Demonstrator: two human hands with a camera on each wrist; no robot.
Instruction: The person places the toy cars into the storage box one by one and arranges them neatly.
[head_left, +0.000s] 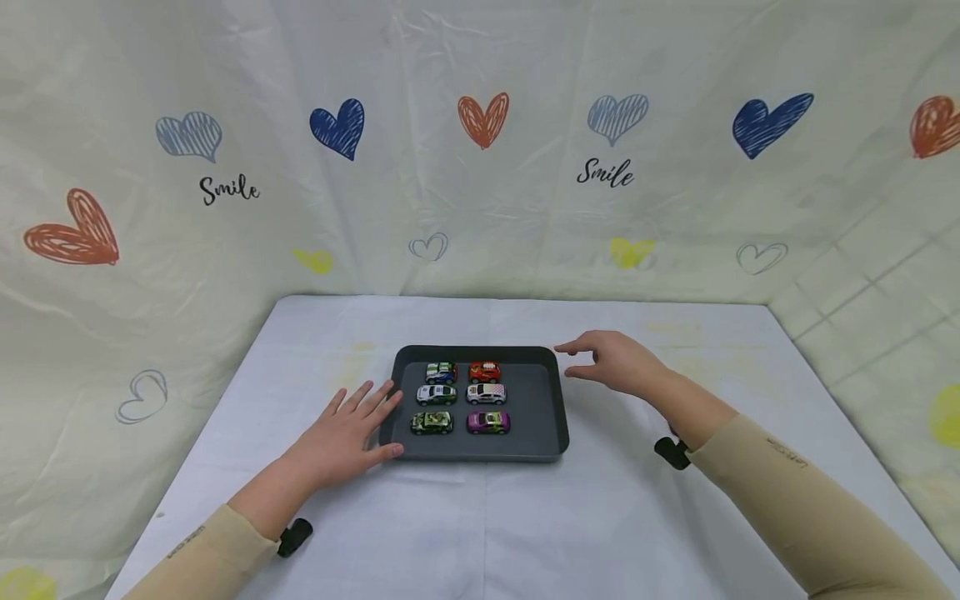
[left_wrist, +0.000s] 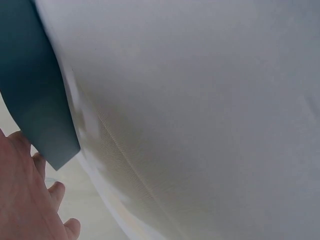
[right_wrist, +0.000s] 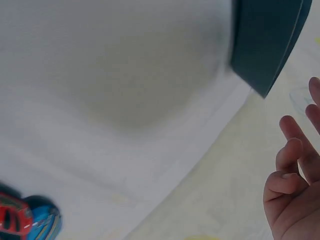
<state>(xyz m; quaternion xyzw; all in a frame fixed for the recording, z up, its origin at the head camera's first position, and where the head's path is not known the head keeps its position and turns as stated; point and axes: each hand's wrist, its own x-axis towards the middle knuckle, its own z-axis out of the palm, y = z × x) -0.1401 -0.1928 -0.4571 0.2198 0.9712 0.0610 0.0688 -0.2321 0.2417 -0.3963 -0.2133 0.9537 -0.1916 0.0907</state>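
A dark grey tray point(head_left: 536, 421) lies on the table with toy cars in two columns. The left column has a blue-and-white car point(head_left: 441, 372), a white-and-green car point(head_left: 436, 394) and a camouflage car point(head_left: 431, 423); the right has a red car point(head_left: 484, 372), a white car point(head_left: 486, 393) and a purple car point(head_left: 487, 422). Fingers spread, my left hand point(head_left: 341, 442) is at the tray's left rim, seemingly touching it. Near the far right corner, my right hand point(head_left: 618, 362) holds nothing; its fingers are slightly bent and appear just off the rim.
In the right wrist view, a red toy car point(right_wrist: 14, 216) and a blue toy car point(right_wrist: 45, 222) show at the lower left, outside the tray. A white cloth point(head_left: 480, 517) covers the table. Behind it hangs a curtain point(head_left: 540, 225) printed with hearts.
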